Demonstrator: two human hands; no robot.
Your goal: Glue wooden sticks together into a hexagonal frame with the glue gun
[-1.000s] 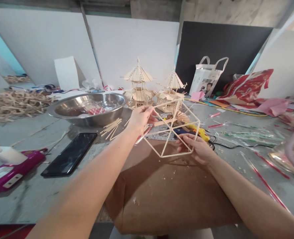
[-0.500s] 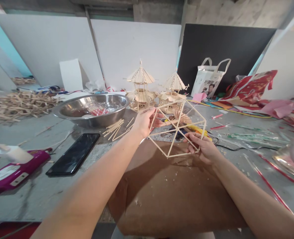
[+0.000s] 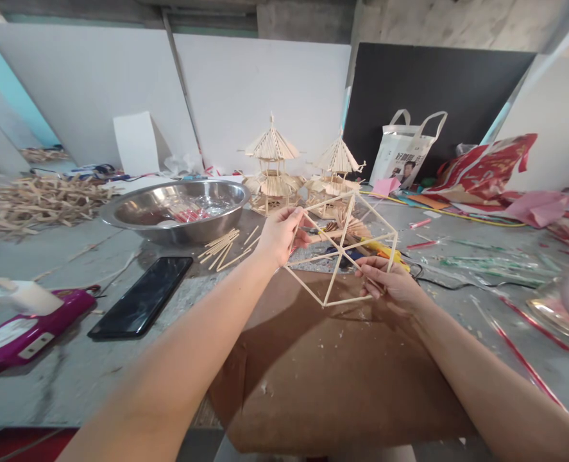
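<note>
A hexagonal frame of thin wooden sticks (image 3: 338, 247) with spokes meeting in its middle is held tilted above a brown cardboard sheet (image 3: 332, 372). My left hand (image 3: 279, 234) pinches the frame's left corner. At the lower right edge, my right hand (image 3: 392, 285) grips the frame with closed fingers. A yellow glue gun (image 3: 383, 250) lies on the table just behind the frame.
Two stick pagoda models (image 3: 271, 168) (image 3: 337, 170) stand behind. A steel bowl (image 3: 178, 208), loose sticks (image 3: 224, 247), a black phone (image 3: 142, 296) and a pink device (image 3: 29, 327) lie left. A stick pile (image 3: 38, 202) lies far left; bags and red wrappers (image 3: 481, 170) clutter the right.
The frame has turned slightly between my hands and stayed above the cardboard. Both hands keep their hold.
</note>
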